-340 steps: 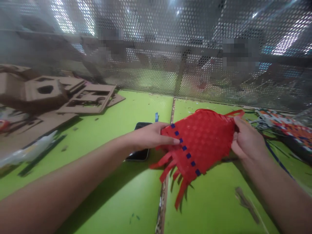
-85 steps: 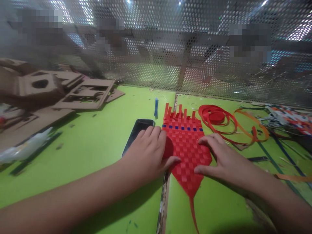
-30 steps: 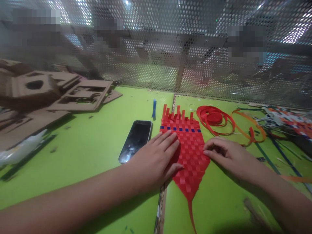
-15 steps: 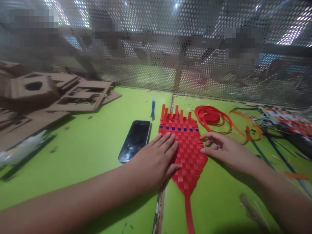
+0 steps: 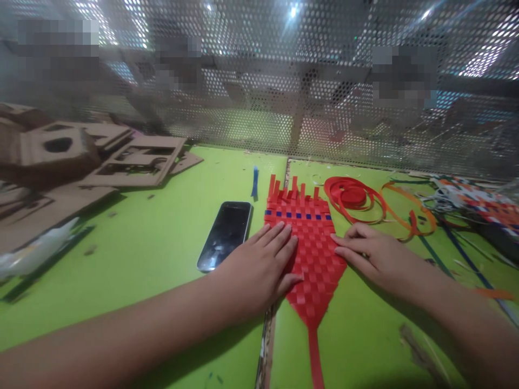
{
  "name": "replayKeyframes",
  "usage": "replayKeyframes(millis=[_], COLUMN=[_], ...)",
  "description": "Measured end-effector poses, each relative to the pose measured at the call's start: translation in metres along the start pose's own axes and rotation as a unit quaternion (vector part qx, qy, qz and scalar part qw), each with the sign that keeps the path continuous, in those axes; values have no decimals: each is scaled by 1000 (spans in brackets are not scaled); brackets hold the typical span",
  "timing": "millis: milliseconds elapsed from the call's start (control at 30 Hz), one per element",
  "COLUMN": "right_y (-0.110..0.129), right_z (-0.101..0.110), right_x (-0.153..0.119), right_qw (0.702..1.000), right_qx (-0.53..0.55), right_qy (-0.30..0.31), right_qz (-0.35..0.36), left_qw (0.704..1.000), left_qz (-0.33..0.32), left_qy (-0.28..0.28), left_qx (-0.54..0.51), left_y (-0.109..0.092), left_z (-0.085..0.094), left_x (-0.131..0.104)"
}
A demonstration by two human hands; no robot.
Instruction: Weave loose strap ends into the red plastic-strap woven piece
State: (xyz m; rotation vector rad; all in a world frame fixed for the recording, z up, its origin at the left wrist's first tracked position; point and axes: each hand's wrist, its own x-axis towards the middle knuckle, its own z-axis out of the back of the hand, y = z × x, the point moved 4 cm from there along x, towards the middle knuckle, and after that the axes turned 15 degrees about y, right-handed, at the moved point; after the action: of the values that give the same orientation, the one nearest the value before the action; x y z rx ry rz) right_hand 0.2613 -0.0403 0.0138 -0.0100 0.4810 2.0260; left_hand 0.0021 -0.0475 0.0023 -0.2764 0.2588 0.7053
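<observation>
A red woven piece [image 5: 314, 254] with one row of blue squares lies on the green table [image 5: 170, 243]. Loose red strip ends stick up at its far edge, and a single red strip runs from its near point. My left hand [image 5: 263, 267] rests flat on its left side, fingers spread. At the right edge of the weave, my right hand [image 5: 373, 251] has thumb and index finger close together, pinching the edge. Just left of my left hand lies a black phone [image 5: 225, 235].
Cardboard pieces [image 5: 133, 162] and a whitish translucent item [image 5: 38, 251] lie at the left. A red strip coil [image 5: 352, 195], an orange strip [image 5: 395, 210] and a multicoloured woven piece [image 5: 482, 200] sit right. A perforated metal screen [image 5: 251, 108] stands behind. A blue strip [image 5: 254, 182] lies beyond the phone.
My right hand has moved slightly down along the weave's right edge, and its thumb and index finger have come closer together. My left hand stays in place.
</observation>
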Motion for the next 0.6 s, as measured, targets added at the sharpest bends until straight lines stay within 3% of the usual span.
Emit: replayKeyframes(millis=[100, 267, 600], right_y=[1, -4, -6], right_z=[0, -1, -2], right_x=[2, 7, 10], right_qw=[1000, 998, 998], right_qx=[-7, -5, 46], right_qy=[-15, -64, -36], right_qz=[10, -7, -2], left_qw=[1000, 991, 991], left_qz=[19, 116, 99], left_qy=[-20, -62, -85], left_qx=[5, 4, 39], left_y=[1, 14, 16], left_z=[7, 15, 15], left_x=[0, 2, 2])
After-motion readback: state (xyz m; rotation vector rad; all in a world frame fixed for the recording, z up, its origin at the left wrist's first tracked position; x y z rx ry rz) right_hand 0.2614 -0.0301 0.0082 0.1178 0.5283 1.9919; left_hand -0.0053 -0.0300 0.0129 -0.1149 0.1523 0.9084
